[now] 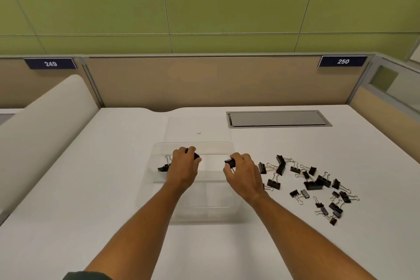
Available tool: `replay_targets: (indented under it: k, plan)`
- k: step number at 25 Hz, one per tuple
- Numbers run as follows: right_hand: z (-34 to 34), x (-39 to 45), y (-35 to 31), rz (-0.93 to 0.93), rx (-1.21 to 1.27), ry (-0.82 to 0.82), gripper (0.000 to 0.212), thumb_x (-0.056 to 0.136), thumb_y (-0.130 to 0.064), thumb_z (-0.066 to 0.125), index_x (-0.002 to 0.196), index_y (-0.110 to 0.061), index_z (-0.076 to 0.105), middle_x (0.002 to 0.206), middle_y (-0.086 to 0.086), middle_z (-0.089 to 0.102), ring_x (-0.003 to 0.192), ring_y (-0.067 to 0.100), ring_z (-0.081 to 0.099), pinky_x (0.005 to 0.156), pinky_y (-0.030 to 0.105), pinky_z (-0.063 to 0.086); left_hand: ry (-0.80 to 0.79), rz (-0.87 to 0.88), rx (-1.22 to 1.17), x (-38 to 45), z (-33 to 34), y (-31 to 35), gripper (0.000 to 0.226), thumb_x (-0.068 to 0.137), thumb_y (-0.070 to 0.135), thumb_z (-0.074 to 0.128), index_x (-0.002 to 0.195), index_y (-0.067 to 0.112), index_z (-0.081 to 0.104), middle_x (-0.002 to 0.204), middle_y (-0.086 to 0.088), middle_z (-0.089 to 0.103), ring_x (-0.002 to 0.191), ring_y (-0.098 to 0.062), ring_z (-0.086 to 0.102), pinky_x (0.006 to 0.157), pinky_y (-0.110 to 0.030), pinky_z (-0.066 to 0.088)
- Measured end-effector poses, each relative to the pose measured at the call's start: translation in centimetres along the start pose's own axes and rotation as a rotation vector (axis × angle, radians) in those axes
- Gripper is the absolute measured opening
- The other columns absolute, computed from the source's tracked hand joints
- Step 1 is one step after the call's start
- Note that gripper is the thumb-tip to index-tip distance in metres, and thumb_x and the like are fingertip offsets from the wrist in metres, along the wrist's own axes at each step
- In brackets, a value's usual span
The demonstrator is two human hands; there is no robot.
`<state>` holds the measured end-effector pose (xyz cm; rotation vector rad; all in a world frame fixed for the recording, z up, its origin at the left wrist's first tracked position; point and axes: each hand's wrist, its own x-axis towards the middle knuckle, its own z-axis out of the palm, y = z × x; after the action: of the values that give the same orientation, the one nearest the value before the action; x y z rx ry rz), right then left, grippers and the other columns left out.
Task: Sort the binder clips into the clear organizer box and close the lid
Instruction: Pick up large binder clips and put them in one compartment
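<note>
A clear organizer box (205, 208) sits open on the white desk, its lid (197, 125) lying flat behind it. My left hand (183, 167) hovers over the far left compartment, shut on a black binder clip (195, 155). My right hand (244, 173) is over the box's right side, pinching another black binder clip (230, 162). One clip (164, 167) lies in the far left compartment, partly hidden by my left hand. Several black binder clips of different sizes (314, 183) lie scattered on the desk to the right of the box.
A grey cable hatch (278, 118) is set into the desk at the back right. A tan partition (216, 82) closes the desk's far edge. A white curved divider (45, 125) runs along the left side.
</note>
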<state>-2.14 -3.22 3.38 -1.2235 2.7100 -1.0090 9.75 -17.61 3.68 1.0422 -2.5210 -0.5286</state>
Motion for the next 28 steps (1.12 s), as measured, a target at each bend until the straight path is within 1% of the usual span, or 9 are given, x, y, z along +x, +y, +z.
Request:
replay_targets:
  k: [2, 5, 9, 12, 14, 17, 20, 23, 28]
  plan:
    - [1.0, 0.2, -0.9, 0.004, -0.003, -0.007, 0.031, 0.089, -0.031, 0.053, 0.116, -0.015, 0.059, 0.109, 0.01, 0.057, 0.087, 0.028, 0.062, 0.075, 0.034, 0.05, -0.013, -0.041, 0.001, 0.4, -0.9, -2.3, 0.036, 0.1, 0.023, 0.046, 0.133, 0.008, 0.047, 0.126, -0.015, 0.052, 0.12, -0.03, 0.042, 0.094, -0.037, 0.042]
    - [2.5, 0.5, -2.2, 0.002, 0.001, -0.005, 0.029, 0.089, -0.03, 0.054, 0.114, -0.015, 0.06, 0.11, 0.01, 0.057, 0.084, 0.028, 0.063, 0.073, 0.034, 0.052, -0.028, -0.07, -0.023, 1.6, -1.8, -5.2, 0.037, 0.098, 0.02, 0.05, 0.132, 0.006, 0.049, 0.126, -0.017, 0.05, 0.119, -0.031, 0.045, 0.094, -0.037, 0.043]
    - [4.1, 1.2, -3.6, -0.002, -0.01, 0.009, 0.027, 0.088, -0.029, 0.056, 0.11, -0.015, 0.062, 0.108, 0.009, 0.058, 0.08, 0.026, 0.063, 0.07, 0.031, 0.049, -0.057, -0.071, -0.033, 3.1, -2.0, -7.1, 0.025, 0.094, 0.017, 0.053, 0.117, 0.005, 0.054, 0.116, -0.014, 0.051, 0.102, -0.03, 0.053, 0.084, -0.037, 0.047]
    - [5.0, 1.9, -4.4, 0.003, -0.021, 0.009, 0.027, 0.088, -0.029, 0.056, 0.11, -0.015, 0.062, 0.108, 0.008, 0.058, 0.079, 0.025, 0.063, 0.069, 0.03, 0.049, -0.089, -0.083, -0.006, 3.9, -1.7, -8.2, 0.025, 0.094, 0.023, 0.054, 0.114, 0.009, 0.053, 0.112, -0.011, 0.053, 0.095, -0.029, 0.055, 0.082, -0.04, 0.049]
    - [5.7, 2.3, -4.9, 0.0, -0.029, 0.005, 0.028, 0.088, -0.029, 0.057, 0.111, -0.015, 0.062, 0.108, 0.008, 0.058, 0.079, 0.025, 0.063, 0.069, 0.031, 0.051, -0.105, -0.062, 0.1, 4.4, -1.4, -9.1, 0.031, 0.094, 0.03, 0.055, 0.117, 0.011, 0.053, 0.112, -0.011, 0.056, 0.095, -0.031, 0.058, 0.085, -0.039, 0.047]
    - [6.7, 3.0, -5.8, -0.045, -0.028, -0.003, 0.03, 0.088, -0.029, 0.058, 0.114, -0.014, 0.061, 0.109, 0.007, 0.059, 0.083, 0.023, 0.063, 0.071, 0.032, 0.054, -0.077, 0.0, 0.199, 4.8, -1.0, -10.2, 0.042, 0.091, 0.037, 0.057, 0.124, 0.011, 0.054, 0.121, -0.012, 0.057, 0.106, -0.031, 0.058, 0.091, -0.039, 0.041]
    - [7.8, 3.9, -7.2, -0.098, -0.02, -0.025, 0.031, 0.086, -0.028, 0.059, 0.113, -0.013, 0.061, 0.11, 0.006, 0.06, 0.09, 0.023, 0.062, 0.075, 0.034, 0.054, -0.039, 0.054, 0.201, 4.5, -1.1, -11.4, 0.054, 0.087, 0.04, 0.06, 0.132, 0.012, 0.052, 0.14, -0.018, 0.048, 0.128, -0.033, 0.045, 0.106, -0.042, 0.032]
    - [9.1, 4.7, -8.9, -0.145, -0.01, -0.062, 0.034, 0.086, -0.029, 0.059, 0.117, -0.013, 0.058, 0.115, 0.003, 0.06, 0.099, 0.022, 0.059, 0.08, 0.034, 0.052, -0.066, 0.051, 0.23, 3.8, -2.1, -12.8, 0.07, 0.087, 0.049, 0.053, 0.146, 0.015, 0.035, 0.155, -0.019, 0.028, 0.143, -0.032, 0.026, 0.115, -0.042, 0.021]
    - [10.8, 5.5, -11.5, -0.187, -0.044, -0.16, 0.039, 0.089, -0.032, 0.057, 0.124, -0.015, 0.053, 0.12, 0.002, 0.059, 0.11, 0.021, 0.052, 0.085, 0.034, 0.049, -0.107, 0.04, 0.278, 2.7, -3.3, -15.0, 0.088, 0.083, 0.063, 0.041, 0.154, 0.021, 0.012, 0.161, -0.016, 0.01, 0.149, -0.029, 0.011, 0.117, -0.041, 0.015]
